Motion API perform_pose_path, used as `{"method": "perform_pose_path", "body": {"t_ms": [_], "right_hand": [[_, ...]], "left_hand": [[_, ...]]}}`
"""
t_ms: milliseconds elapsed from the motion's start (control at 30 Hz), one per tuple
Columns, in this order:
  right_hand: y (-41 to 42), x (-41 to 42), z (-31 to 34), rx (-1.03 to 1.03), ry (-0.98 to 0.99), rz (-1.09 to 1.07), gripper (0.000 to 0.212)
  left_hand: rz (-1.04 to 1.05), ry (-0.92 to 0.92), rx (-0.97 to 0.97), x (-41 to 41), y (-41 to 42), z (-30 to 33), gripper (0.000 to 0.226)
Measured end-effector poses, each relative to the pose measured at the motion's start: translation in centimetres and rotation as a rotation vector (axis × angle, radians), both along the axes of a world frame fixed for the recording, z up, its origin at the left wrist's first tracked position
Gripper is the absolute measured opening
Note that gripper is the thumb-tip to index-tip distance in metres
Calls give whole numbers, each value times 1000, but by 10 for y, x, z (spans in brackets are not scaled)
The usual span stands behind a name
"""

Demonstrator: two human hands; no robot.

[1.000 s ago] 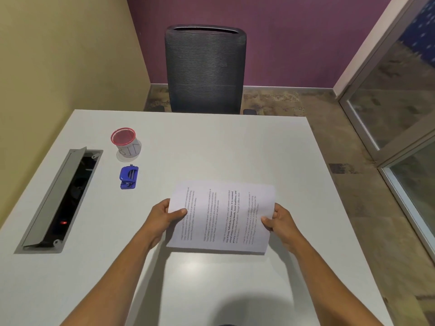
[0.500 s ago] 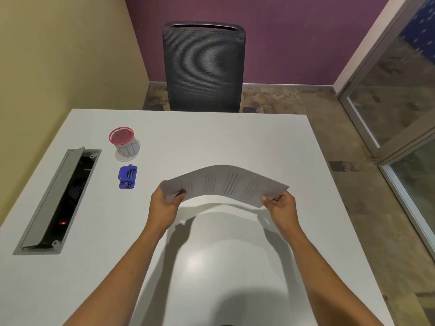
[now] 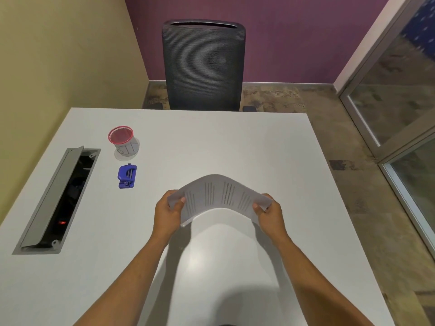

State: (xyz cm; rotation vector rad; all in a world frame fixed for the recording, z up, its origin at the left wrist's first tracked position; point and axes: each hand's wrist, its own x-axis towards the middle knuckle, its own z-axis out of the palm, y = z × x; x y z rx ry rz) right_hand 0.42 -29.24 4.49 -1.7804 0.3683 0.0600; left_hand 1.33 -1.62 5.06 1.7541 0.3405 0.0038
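Note:
A printed sheet of paper (image 3: 217, 196) arches upward above the white table (image 3: 211, 142), its two short ends pulled down and toward each other. My left hand (image 3: 168, 215) pinches the left end with the thumb on top. My right hand (image 3: 268, 214) pinches the right end the same way. Lines of text run across the curved top side; the underside is hidden.
A blue hole punch (image 3: 126, 176) lies left of the paper, with a red-rimmed mesh cup (image 3: 123, 141) behind it. An open cable tray (image 3: 58, 198) is set into the table's left side. A dark mesh chair (image 3: 203, 64) stands at the far edge.
The sheet was held flat a second ago. Both hands have since moved closer together, and the paper now bows up in a tighter arch.

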Motion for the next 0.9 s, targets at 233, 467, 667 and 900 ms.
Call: {"method": "perform_pose_path", "body": {"t_ms": [233,467,667,900], "right_hand": [[-4,3,9,-12,-55,-30,29],[-1,-15,-16,3,84,-52,23],[-4,-13,-15,5,28,-68,21],[-15,-25,-20,257,99,-326,74]], "left_hand": [[14,-91,-55,3,1,9,27],[26,7,-24,-11,-1,-10,33],[35,-2,-51,-5,-4,-4,20],[-15,-2,-199,-1,-6,15,13]]}}
